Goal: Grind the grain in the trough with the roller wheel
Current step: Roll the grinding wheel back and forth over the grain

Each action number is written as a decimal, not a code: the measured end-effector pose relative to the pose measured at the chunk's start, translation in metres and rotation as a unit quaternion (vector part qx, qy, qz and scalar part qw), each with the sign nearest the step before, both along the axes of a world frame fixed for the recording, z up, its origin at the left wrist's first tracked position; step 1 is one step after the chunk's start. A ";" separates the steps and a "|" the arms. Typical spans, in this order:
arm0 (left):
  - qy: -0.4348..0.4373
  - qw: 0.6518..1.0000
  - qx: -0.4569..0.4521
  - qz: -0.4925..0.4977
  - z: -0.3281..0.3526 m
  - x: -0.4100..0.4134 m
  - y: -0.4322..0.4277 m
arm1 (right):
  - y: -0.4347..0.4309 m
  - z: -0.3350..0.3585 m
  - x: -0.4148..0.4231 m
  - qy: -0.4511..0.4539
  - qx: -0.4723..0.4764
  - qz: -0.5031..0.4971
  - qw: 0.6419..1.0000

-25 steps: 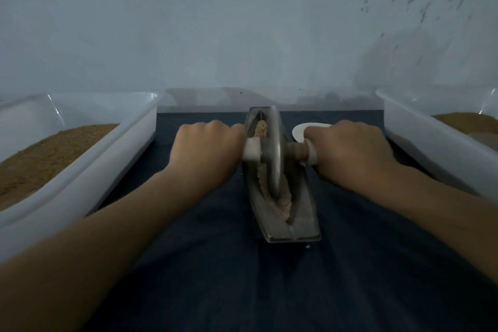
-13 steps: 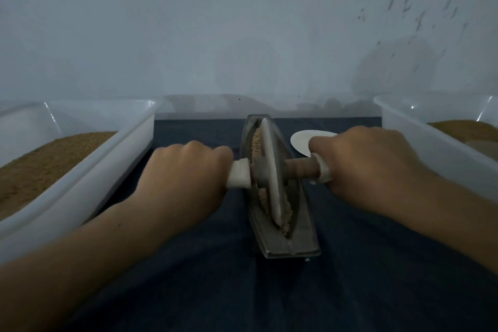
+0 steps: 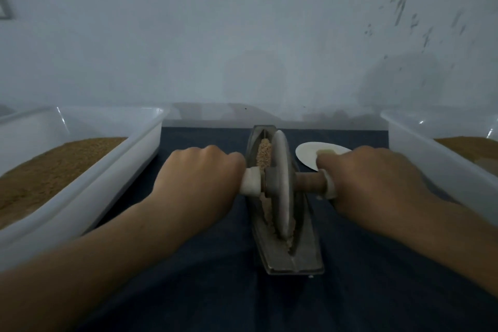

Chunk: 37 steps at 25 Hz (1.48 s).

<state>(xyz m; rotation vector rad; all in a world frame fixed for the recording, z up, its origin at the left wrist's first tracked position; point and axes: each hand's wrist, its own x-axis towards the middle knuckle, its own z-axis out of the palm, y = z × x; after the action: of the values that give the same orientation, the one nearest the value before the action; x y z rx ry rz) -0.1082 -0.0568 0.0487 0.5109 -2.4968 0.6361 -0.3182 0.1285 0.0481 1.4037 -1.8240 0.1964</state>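
A narrow metal trough (image 3: pixel 293 261) lies lengthwise on a dark cloth, pointing away from me. Pale crushed grain (image 3: pixel 263 152) lines its groove. The roller wheel (image 3: pixel 281 186), a grey disc on a crosswise axle, stands upright in the groove at about mid-length. My left hand (image 3: pixel 200 178) is closed around the axle's left handle, whose white end collar shows beside the wheel. My right hand (image 3: pixel 369 180) is closed around the right handle, with the brown wooden shaft visible between fist and wheel.
A white plastic tub (image 3: pixel 107 170) with brown grain stands at the left, another tub (image 3: pixel 431 159) at the right. A small white dish (image 3: pixel 310 153) sits behind my right hand. A pale wall rises close behind the cloth (image 3: pixel 377 291).
Both hands have drawn the roller wheel back toward me along the trough, from its far part to about mid-length. More grain shows at the far end.
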 end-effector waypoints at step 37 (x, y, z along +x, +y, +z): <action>-0.028 0.994 0.021 0.100 0.019 -0.062 -0.028 | -0.069 0.009 -0.038 -0.173 0.128 -0.097 0.972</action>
<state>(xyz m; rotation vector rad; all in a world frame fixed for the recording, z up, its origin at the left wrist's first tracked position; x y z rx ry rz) -0.1706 -0.0846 0.0673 0.7752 -2.5353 0.6823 -0.3563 0.0593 0.0572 1.4183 -2.3300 0.1128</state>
